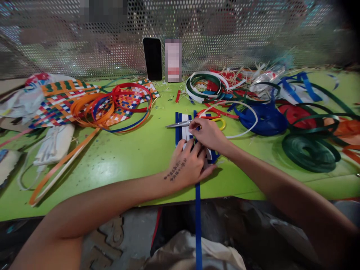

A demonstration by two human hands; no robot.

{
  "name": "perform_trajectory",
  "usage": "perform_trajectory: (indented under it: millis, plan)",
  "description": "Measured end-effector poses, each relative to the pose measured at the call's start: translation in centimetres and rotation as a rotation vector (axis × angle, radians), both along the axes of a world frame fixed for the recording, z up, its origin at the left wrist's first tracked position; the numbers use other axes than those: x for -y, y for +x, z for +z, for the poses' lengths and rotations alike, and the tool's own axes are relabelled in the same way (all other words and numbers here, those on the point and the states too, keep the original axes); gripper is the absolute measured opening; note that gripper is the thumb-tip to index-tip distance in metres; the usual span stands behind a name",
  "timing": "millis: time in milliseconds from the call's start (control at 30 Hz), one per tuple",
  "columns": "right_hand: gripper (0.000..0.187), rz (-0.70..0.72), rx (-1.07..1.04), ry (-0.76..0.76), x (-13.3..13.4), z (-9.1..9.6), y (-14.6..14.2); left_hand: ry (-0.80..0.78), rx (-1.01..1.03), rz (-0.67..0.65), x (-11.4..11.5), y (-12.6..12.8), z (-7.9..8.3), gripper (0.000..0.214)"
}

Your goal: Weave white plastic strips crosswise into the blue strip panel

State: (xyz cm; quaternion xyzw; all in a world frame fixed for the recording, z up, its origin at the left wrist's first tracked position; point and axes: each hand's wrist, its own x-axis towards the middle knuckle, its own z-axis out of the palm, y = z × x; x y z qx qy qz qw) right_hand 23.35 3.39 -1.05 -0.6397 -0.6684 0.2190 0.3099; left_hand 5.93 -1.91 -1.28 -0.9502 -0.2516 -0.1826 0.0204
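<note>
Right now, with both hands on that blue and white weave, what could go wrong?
The scissors lie right beside the right hand; fingers might brush the blades. The long blue strip hangs off the table edge and could snag, tugging the weave loose under the left hand.

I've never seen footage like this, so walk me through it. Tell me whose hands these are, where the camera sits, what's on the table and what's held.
The one picture comes from a camera worn on a person's head, looking down at their own bare hands. The left hand presses flat on a blue-and-white weave of strips on the green table; the right hand curls its fingers onto the weave's far end, grip unclear. One blue strip hangs over the near edge. Scissors lie just beyond. Around: colourful woven mats, strip coils, a phone leaning on a perforated screen.
</note>
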Motion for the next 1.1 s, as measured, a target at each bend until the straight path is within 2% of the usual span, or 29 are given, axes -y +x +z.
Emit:
perform_trajectory:
  millis: [100, 167, 267, 467, 667, 900, 1100]
  plan:
    - [0.005, 0.012, 0.001, -0.010, -0.1, 0.0, 0.2, 0.000, 0.016, 0.005, -0.5, -0.5, 1.3, 0.047]
    - [0.006, 0.033, 0.017, -0.020, 0.0, 0.1, 0.2, 0.050, 0.002, 0.052, -1.2, -1.0, 1.8, 0.036]
    - [0.011, 0.071, 0.058, -0.014, 0.0, 0.1, 0.2, 0.151, -0.053, 0.123, -2.5, -2.2, 1.5, 0.028]
    - [0.015, 0.113, 0.069, -0.040, -0.2, -0.2, 0.0, 0.215, -0.088, 0.096, -3.5, -3.5, -0.4, 0.035]
    - [0.013, 0.075, 0.028, -0.076, -0.2, -0.5, -0.1, 0.197, -0.084, 0.117, -3.1, -3.3, -0.3, 0.039]
    - [0.012, 0.180, 0.195, 0.082, 0.7, -0.9, 0.1, 0.199, -0.079, 0.122, -3.1, -3.3, -0.6, 0.038]
    - [0.013, 0.192, 0.313, 0.109, 1.4, -1.8, 0.3, 0.181, -0.065, 0.111, -3.1, -3.2, -0.6, 0.036]
